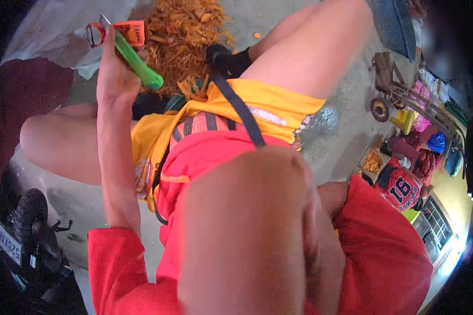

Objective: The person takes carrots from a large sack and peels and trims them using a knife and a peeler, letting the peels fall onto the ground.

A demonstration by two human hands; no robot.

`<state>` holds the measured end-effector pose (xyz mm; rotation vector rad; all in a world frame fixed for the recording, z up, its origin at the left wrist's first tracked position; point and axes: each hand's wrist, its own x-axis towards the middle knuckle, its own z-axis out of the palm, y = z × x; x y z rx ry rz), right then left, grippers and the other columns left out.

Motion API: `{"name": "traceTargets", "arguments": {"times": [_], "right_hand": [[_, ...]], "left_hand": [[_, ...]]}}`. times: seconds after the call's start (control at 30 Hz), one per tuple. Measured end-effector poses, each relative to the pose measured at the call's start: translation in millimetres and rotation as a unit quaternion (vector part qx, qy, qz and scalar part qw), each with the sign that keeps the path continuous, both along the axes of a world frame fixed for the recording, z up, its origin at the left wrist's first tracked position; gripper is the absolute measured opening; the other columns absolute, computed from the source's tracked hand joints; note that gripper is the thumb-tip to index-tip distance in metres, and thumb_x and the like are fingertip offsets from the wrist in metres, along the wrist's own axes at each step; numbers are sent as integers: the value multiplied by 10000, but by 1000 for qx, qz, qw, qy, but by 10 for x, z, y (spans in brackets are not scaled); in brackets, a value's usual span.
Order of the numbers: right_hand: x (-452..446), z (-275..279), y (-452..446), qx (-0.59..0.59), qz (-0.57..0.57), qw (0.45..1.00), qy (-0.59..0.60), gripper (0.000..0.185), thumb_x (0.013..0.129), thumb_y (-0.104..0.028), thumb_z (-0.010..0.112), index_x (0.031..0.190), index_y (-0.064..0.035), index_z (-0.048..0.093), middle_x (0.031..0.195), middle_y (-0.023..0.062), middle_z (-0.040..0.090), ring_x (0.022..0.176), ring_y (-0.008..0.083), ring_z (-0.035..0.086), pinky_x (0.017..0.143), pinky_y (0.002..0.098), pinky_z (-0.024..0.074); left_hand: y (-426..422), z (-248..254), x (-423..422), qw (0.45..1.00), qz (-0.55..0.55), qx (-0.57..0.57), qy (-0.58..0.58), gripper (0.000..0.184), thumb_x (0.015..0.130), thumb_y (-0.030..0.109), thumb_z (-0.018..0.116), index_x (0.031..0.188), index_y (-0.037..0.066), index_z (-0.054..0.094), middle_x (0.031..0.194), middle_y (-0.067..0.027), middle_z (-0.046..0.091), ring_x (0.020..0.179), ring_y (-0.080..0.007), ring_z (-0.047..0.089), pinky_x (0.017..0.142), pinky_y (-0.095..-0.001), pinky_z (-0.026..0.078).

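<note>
My left hand, raised at the upper left, is closed around a green-handled knife with a short metal tip showing above the fingers. An orange-red piece with a dark loop is at the same fingers; its kind I cannot make out. Behind the hand lies a heap of orange-brown peelings. Very close to the camera, a blurred bent limb, seemingly my right hand and forearm, covers the lower middle. Its fingers are not distinguishable, and whatever it touches is hidden.
A whitish sheet lies at the upper left. A motorcycle wheel is at the lower left. To the right are a hand trolley, a box of orange pieces and a person in a red numbered shirt.
</note>
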<state>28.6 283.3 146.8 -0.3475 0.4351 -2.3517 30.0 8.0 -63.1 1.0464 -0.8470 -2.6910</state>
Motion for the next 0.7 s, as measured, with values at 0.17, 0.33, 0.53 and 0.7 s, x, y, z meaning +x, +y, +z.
{"name": "traceTargets", "arguments": {"times": [0.17, 0.33, 0.53, 0.7], "right_hand": [[-11, 61, -348, -49, 23, 998, -11, 88, 931, -62, 711, 1005, -15, 722, 981, 167, 681, 805, 228, 667, 734, 310, 583], [48, 156, -559, -79, 31, 996, -25, 104, 937, -64, 721, 1030, -20, 730, 1000, 167, 686, 829, 229, 679, 760, 306, 597], [11, -17, -578, -122, 81, 989, 6, 80, 914, -76, 751, 985, -39, 750, 978, 152, 677, 810, 212, 662, 761, 297, 598], [71, -26, -635, -160, 79, 984, -22, 104, 896, -73, 767, 988, -27, 751, 963, 136, 686, 820, 213, 674, 768, 296, 598]], "left_hand": [[30, 118, -3, 999, 32, 0, -22, 311, 1028, 436, 609, 1054, 126, 605, 880, -16, 578, 716, -158, 534, 619, -310, 459], [3, 136, 5, 1000, 10, -4, 16, 318, 1039, 455, 580, 1057, 139, 607, 833, -3, 570, 667, -156, 524, 598, -310, 435], [32, 211, 22, 999, 43, -11, -19, 308, 1045, 454, 567, 1074, 149, 602, 841, -11, 570, 654, -150, 508, 597, -320, 438], [-16, 126, 38, 998, 59, -14, -18, 319, 1043, 457, 570, 1089, 143, 601, 847, -14, 570, 656, -158, 502, 605, -319, 445]]}}
